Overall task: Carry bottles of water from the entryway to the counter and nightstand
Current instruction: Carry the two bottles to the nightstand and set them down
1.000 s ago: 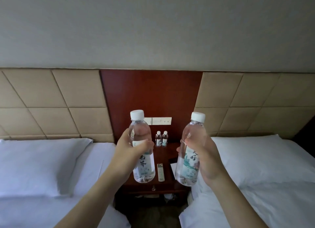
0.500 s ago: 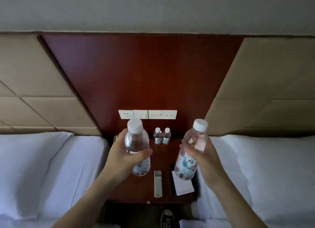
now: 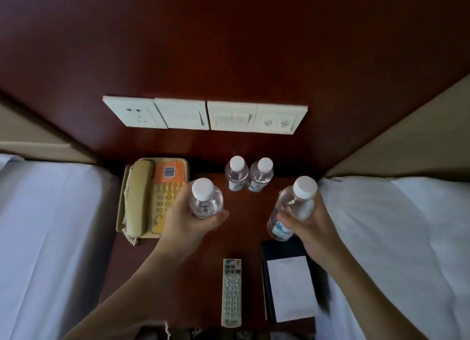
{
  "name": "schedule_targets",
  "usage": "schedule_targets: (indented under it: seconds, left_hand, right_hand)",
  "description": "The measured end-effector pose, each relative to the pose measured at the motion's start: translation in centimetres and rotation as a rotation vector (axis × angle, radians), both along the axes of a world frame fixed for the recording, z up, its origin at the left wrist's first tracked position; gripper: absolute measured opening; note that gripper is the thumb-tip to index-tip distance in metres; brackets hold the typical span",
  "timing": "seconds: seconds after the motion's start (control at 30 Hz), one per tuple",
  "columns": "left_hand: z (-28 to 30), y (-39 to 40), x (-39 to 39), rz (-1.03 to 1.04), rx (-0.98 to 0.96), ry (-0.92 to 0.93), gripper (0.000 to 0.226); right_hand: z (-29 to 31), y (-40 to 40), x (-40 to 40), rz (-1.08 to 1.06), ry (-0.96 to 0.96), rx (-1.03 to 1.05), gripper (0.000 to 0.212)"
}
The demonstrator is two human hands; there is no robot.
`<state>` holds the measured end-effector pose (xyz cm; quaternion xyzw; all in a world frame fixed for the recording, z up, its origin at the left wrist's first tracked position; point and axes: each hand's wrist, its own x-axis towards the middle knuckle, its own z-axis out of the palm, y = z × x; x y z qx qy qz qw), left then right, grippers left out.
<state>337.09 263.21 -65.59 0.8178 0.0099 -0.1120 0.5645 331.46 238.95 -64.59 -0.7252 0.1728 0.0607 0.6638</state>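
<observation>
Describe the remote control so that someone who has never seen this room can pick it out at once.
Find the dark wooden nightstand between the two white beds, below the row of wall switches. Along its near edge lies the remote control, lengthwise, just left of a black folder with a white sheet on it. It is the only long, slim, pale grey bar covered in small buttons.

A single head-worn camera looks steeply down from above, close over a dark wooden nightstand [image 3: 244,240] set between two white beds. It faces the red-brown wall panel [image 3: 229,47] and its row of switch plates [image 3: 206,114]. Both forearms reach in from the bottom edge. The wide lens bends the frame edges.
</observation>
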Motion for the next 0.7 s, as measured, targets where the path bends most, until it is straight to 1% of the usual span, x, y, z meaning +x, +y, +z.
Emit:
schedule_targets:
  seconds: [0.13, 0.27, 0.33, 0.43, 0.5, 0.57, 0.63, 0.7]
  left_hand:
    - [-7.1, 0.1, 1.5, 0.023, 0.013, 0.011, 0.057]
    - [-11.4, 0.4, 1.5, 0.001, 0.002, 0.027, 0.063]
    - [-12.5, 0.6, 1.6, 0.013, -0.005, 0.012, 0.066]
    - [-13.5, 0.8, 1.6, -0.039, 0.030, 0.024, 0.069]
    - [-14.2, 1.1, 1.6, -0.093, 0.100, 0.082, 0.069]
    - [-14.8, 1.3, 1.9, -0.115, 0.145, 0.153, 0.063]
    - [-15.5, 1.1, 2.6, -0.102, 0.165, 0.175, 0.060]
    - [-15.7, 0.7, 3.7, -0.045, 0.167, 0.199, 0.060]
  right_hand:
    - [-6.8, -1.0, 0.6, -0.012, 0.006, -0.027, 0.058]
    - [-11.0, -1.8, 0.4, 0.002, -0.029, -0.080, 0.061]
    - [-12.4, -1.9, 0.3, 0.022, -0.038, -0.112, 0.062]
    - [-13.6, -2.1, 0.2, 0.031, -0.044, -0.128, 0.064]
    - [-13.9, -2.1, 0.4, 0.040, -0.038, -0.153, 0.065]
    - [-14.3, -2.4, 0.6, 0.045, -0.008, -0.194, 0.064]
    - [-14.6, -2.7, 0.9, 0.054, 0.036, -0.200, 0.062]
    - [-15.0, -2.9, 1.4, 0.057, 0.062, -0.179, 0.061]
